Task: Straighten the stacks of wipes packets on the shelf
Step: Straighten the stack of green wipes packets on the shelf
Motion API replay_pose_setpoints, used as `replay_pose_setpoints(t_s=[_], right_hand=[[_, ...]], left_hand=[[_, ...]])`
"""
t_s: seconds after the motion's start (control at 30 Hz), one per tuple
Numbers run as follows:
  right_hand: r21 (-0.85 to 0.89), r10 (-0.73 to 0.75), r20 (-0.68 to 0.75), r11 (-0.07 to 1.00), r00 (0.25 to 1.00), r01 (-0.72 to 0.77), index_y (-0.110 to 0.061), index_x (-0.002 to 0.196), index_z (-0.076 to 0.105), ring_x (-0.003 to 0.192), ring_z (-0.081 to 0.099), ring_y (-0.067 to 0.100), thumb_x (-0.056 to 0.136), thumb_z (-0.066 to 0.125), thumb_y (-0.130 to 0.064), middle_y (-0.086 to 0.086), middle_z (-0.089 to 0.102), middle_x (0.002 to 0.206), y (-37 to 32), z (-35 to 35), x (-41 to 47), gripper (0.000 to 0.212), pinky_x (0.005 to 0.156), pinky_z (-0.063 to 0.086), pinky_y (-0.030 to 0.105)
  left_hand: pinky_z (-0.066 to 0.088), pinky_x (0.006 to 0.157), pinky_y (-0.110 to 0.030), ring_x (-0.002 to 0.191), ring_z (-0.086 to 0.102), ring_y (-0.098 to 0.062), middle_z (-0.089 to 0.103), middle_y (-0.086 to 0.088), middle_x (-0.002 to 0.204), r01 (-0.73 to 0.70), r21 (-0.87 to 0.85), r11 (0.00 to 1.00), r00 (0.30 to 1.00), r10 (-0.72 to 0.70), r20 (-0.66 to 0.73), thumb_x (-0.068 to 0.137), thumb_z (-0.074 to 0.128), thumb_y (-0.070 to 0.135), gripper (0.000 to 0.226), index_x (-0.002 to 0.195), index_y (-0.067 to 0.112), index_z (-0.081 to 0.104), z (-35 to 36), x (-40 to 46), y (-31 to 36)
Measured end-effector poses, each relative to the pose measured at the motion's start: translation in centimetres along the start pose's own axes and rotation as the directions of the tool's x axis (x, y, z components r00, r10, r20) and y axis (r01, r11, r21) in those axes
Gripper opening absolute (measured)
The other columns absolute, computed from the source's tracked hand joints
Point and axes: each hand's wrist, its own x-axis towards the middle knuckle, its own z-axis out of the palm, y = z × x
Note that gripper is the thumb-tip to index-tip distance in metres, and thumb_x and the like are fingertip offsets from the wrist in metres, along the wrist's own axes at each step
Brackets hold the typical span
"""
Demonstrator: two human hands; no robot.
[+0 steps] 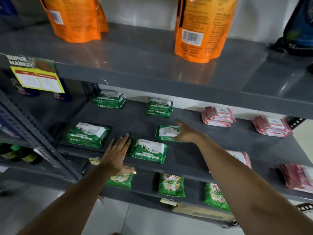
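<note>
Green wipes packets lie in small stacks on the dark grey middle shelf (194, 155). One front stack (149, 150) sits near the shelf edge, and my left hand (116, 154) rests flat against its left side, fingers spread. A single green packet (166, 133) lies just behind; my right hand (185, 133) touches its right edge with fingers extended. More green stacks lie at the left front (88, 137), back left (109, 99) and back middle (159, 106). Pink stacks (217, 117) (271, 126) lie at the right.
Orange pouches (203, 29) (74, 17) stand on the upper shelf. Green bags (171, 184) stand on the lower shelf, with more pink packets (296, 177) at the right. A slotted metal upright (33, 131) runs at the left, under a yellow price sign (37, 78).
</note>
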Motion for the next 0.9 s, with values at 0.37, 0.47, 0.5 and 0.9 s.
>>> replay_pose_setpoints(t_s=[0.37, 0.47, 0.5, 0.9], right_hand=[[-0.125, 0.222, -0.074, 0.965, 0.972, -0.23, -0.011, 0.141, 0.036, 0.127, 0.043, 0.033, 0.058, 0.089, -0.032, 0.013, 0.041, 0.141, -1.0, 3.2, 1.4, 0.1, 0.105, 0.04, 0.041], [-0.025, 0.283, -0.085, 0.958, 0.955, -0.286, -0.01, 0.132, 0.047, 0.114, 0.053, 0.028, 0.057, 0.09, -0.026, 0.011, 0.053, 0.129, -1.0, 3.2, 0.6, 0.087, 0.095, 0.046, 0.034], [0.017, 0.297, -0.1, 0.955, 0.95, -0.297, -0.012, 0.13, 0.049, 0.111, 0.055, 0.027, 0.056, 0.09, -0.024, 0.009, 0.056, 0.126, -1.3, 3.0, 0.2, 0.085, 0.092, 0.047, 0.033], [-0.009, 0.068, 0.035, 0.998, 0.997, -0.068, -0.028, 0.145, 0.034, 0.133, 0.038, 0.023, 0.064, 0.086, -0.032, 0.001, 0.036, 0.147, -7.6, 6.1, -2.9, 0.096, 0.111, 0.032, 0.037]], left_hand=[[0.004, 0.12, -0.05, 0.147, -0.012, -0.035, -0.023, -0.018, 0.158, -0.153, 0.072, 0.986, 0.977, 0.139, 0.163, 0.061, 0.061, 0.084, 0.141, 0.15, 0.001, -0.01, 0.3, 3.1, -3.5], [-0.001, 0.121, -0.048, 0.146, -0.018, -0.032, -0.026, -0.015, 0.157, -0.16, 0.036, 0.986, 0.981, 0.155, 0.114, 0.066, 0.057, 0.085, 0.137, 0.149, 0.003, -0.016, 1.4, 3.3, -4.1], [-0.004, 0.12, -0.046, 0.146, -0.019, -0.031, -0.026, -0.013, 0.157, -0.163, 0.017, 0.987, 0.983, 0.161, 0.087, 0.067, 0.056, 0.084, 0.135, 0.149, 0.005, -0.016, 1.7, 3.2, -4.3], [-0.011, 0.118, -0.041, 0.147, -0.015, -0.026, -0.016, -0.01, 0.161, -0.167, -0.102, 0.981, 0.986, 0.168, 0.0, 0.065, 0.066, 0.076, 0.135, 0.151, 0.006, -0.01, 1.8, 2.7, -4.6]])
